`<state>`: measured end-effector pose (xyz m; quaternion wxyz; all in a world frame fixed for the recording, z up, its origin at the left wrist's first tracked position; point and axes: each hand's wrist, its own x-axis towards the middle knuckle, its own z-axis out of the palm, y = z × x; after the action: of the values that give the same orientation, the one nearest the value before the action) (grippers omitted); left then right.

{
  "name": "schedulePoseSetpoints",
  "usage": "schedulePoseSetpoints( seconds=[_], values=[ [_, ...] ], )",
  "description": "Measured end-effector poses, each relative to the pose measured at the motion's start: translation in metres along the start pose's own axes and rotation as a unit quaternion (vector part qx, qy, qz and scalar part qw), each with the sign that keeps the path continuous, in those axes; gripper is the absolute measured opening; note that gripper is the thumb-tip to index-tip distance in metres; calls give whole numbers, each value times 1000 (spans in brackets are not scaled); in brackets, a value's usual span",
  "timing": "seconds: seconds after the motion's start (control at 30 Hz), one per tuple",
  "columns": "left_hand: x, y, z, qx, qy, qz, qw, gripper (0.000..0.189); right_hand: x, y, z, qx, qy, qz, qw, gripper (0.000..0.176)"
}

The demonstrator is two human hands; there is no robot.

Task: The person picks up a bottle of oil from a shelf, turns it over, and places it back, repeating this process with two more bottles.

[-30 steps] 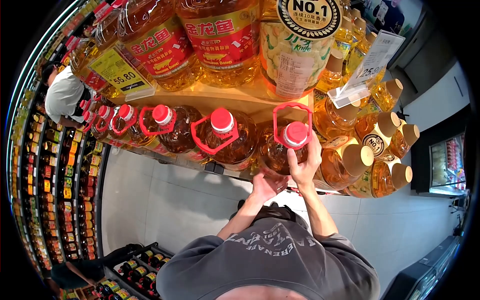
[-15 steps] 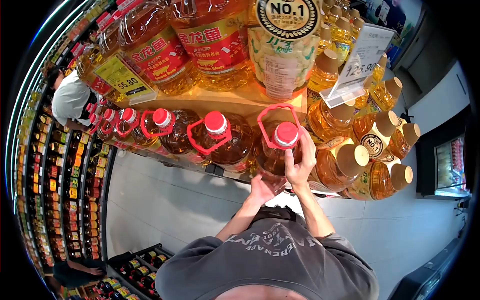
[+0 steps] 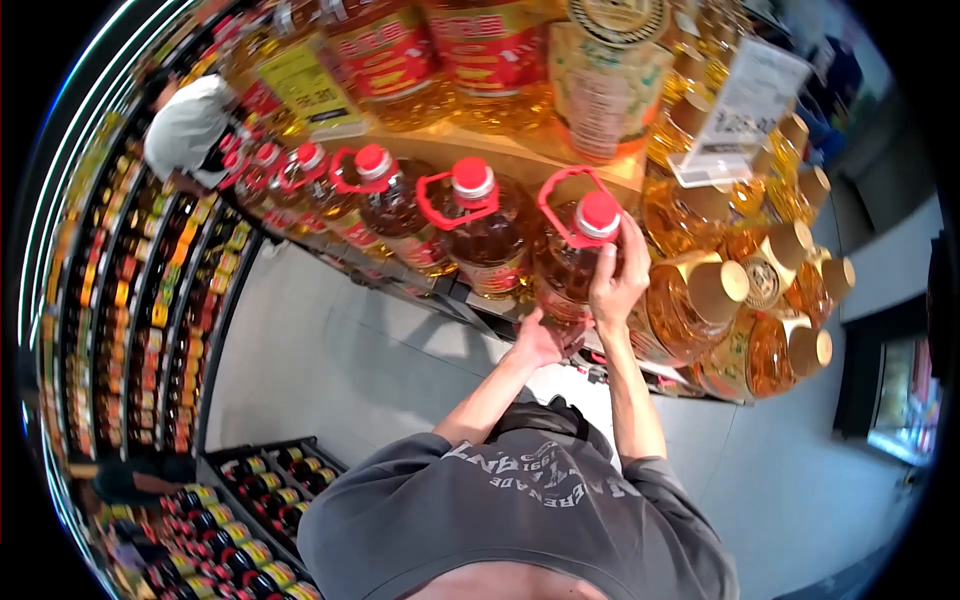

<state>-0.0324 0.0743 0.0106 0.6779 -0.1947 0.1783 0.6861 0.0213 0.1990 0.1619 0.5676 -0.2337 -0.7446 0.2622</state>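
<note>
A large cooking oil bottle (image 3: 560,262) with a red cap and red loop handle stands at the right end of a row of matching bottles on the lower shelf level. My right hand (image 3: 622,278) is closed against its right side, fingers near the neck and cap, thumb toward me. Lower down, my left hand (image 3: 545,342) cups the bottle's near side close to its base, and the bottle partly hides its fingers. Just left stands another red-capped oil bottle (image 3: 488,240). To the right, beside my right hand, is an oil bottle with a wooden-coloured cap (image 3: 690,305).
Above the row, a raised ledge (image 3: 500,145) carries more oil bottles, a yellow price tag (image 3: 308,85) and a white price sign (image 3: 745,110). A person in white (image 3: 190,125) is at the far left, near stocked shelves (image 3: 130,340). Crates of dark bottles (image 3: 270,480) stand lower left.
My view has turned, so the bottles on the left appear further right and the lower-left crates show more. Both hands keep about the same hold on the bottle.
</note>
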Motion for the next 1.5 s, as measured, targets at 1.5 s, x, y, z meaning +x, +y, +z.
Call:
schedulePoseSetpoints(
  seconds=[1.5],
  values=[
    [-184, 41, -188, -252, 94, 103, 958, 33, -27, 6, 7, -221, 125, 28, 967, 36]
  ],
)
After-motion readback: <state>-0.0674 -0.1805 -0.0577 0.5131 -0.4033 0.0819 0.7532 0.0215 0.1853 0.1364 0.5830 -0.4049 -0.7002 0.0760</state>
